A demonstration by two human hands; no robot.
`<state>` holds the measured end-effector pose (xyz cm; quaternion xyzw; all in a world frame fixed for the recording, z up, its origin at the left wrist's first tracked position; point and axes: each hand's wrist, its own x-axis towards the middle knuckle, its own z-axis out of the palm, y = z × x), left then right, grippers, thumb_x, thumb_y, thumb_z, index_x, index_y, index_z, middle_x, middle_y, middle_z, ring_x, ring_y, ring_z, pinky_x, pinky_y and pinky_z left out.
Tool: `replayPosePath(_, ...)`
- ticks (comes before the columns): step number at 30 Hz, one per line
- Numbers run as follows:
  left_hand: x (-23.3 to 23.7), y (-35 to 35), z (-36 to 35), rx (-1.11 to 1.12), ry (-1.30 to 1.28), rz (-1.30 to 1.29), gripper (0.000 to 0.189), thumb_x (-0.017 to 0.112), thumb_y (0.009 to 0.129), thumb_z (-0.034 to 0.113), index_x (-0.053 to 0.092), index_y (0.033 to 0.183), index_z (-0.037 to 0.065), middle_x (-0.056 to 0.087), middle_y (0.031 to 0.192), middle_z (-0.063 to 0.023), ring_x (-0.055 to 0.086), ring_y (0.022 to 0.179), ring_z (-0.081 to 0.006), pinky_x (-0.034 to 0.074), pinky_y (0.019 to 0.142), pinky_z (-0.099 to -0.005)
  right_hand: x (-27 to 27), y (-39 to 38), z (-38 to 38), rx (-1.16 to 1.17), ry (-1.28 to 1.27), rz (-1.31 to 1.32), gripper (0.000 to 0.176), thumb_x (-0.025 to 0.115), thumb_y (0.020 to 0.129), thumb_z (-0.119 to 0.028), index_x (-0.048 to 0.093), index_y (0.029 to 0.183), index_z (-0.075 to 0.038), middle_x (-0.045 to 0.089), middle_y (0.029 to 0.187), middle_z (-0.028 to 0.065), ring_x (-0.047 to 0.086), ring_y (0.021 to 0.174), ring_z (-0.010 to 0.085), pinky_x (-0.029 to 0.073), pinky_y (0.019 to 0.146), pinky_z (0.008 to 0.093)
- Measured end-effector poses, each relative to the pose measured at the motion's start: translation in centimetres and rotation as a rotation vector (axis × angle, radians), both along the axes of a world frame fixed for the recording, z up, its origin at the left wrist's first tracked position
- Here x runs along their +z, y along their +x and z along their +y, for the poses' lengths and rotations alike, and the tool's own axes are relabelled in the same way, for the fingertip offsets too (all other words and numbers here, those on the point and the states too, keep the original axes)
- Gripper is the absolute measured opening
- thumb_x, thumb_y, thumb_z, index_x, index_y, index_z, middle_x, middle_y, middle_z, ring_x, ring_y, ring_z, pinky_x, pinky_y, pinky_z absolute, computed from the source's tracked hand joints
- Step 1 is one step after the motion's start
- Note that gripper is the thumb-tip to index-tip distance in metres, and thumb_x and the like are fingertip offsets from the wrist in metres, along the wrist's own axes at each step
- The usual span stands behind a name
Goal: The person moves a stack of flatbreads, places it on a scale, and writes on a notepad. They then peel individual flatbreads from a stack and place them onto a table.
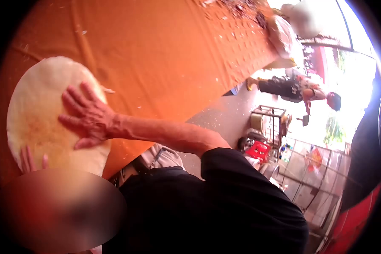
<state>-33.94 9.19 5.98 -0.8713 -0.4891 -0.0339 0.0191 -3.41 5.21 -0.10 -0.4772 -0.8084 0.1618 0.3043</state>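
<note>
A large round flatbread (51, 101), pale at the rim and yellowish-brown toward its middle, lies on an orange cloth (148, 55). Flat on the bread's right half rests my right hand (88, 116), palm down with fingers spread. At the lower left edge of the bread is my left hand (28, 161); its fingers and thumb show stretched out against the bread. The rest of that hand and its forearm are hidden behind a blurred oval patch.
Dark scraps (241, 6) and a whitish bag (281, 36) lie at the cloth's far right edge. Beyond the edge, a person (300, 89) stands on the floor. A metal rack (269, 116), a red crate (257, 150) and a wire-mesh frame (317, 178) stand at the right.
</note>
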Motion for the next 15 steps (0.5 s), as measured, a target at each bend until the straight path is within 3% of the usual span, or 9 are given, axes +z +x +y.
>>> replayPosePath(3,2.8,3.7,-3.3,-0.076,-0.074,0.035,0.056,0.043,0.094,0.037,0.038,0.141,0.005,0.033,0.146,-0.0198,0.030,0.135,-0.0373,0.024,0.109,-0.0486,-1.2,-0.6,0.5,-0.011,0.088,0.017,0.087,0.043,0.072,-0.075,0.051,0.130,-0.009,0.024,0.143,0.0357,0.017,0.136,0.0501,0.003,0.105,0.0692)
replayPosePath(4,1.0,4.1,-4.7,-0.095,-0.128,0.028,0.059,0.039,0.095,0.040,0.034,0.143,0.006,0.028,0.149,-0.0187,0.027,0.137,-0.0372,0.022,0.110,-0.0495,-1.4,-0.8,0.5,-0.018,0.101,0.021,0.088,0.046,0.070,-0.074,0.052,0.128,-0.009,0.026,0.142,0.0361,0.018,0.135,0.0507,0.004,0.105,0.0698)
replayPosePath(5,-0.6,5.4,-6.1,-0.043,0.009,0.102,0.061,0.038,0.095,0.042,0.031,0.145,0.008,0.024,0.151,-0.0176,0.025,0.138,-0.0372,0.021,0.109,-0.0509,-1.4,-0.9,0.6,-0.022,0.115,0.027,0.088,0.050,0.068,-0.073,0.053,0.127,-0.008,0.027,0.141,0.0364,0.020,0.135,0.0513,0.005,0.104,0.0705)
replayPosePath(9,-1.8,4.5,-5.7,-0.074,0.034,0.019,0.062,0.036,0.095,0.044,0.029,0.146,0.008,0.023,0.151,-0.0181,0.025,0.138,-0.0367,0.020,0.109,-0.0508,-0.3,-0.9,0.8,-0.019,0.117,0.031,0.086,0.060,0.060,-0.068,0.057,0.120,-0.007,0.034,0.136,0.0371,0.023,0.133,0.0525,0.006,0.104,0.0717)
replayPosePath(11,-2.1,4.4,-5.6,-0.095,0.054,0.026,0.063,0.034,0.096,0.044,0.029,0.146,0.006,0.024,0.151,-0.0192,0.024,0.138,-0.0370,0.020,0.110,-0.0497,-1.0,-1.1,0.8,-0.043,0.161,0.094,0.086,0.060,0.059,-0.069,0.057,0.119,-0.007,0.033,0.136,0.0371,0.023,0.133,0.0520,0.006,0.103,0.0724)
replayPosePath(15,-2.3,4.5,-5.0,-0.169,0.076,0.026,0.061,0.032,0.097,0.042,0.029,0.145,0.004,0.027,0.149,-0.0202,0.025,0.138,-0.0368,0.021,0.110,-0.0481,-0.7,-1.2,0.8,-0.094,0.230,-0.046,0.080,0.058,0.061,-0.070,0.061,0.114,-0.009,0.036,0.136,0.0356,0.025,0.132,0.0528,0.004,0.101,0.0748)
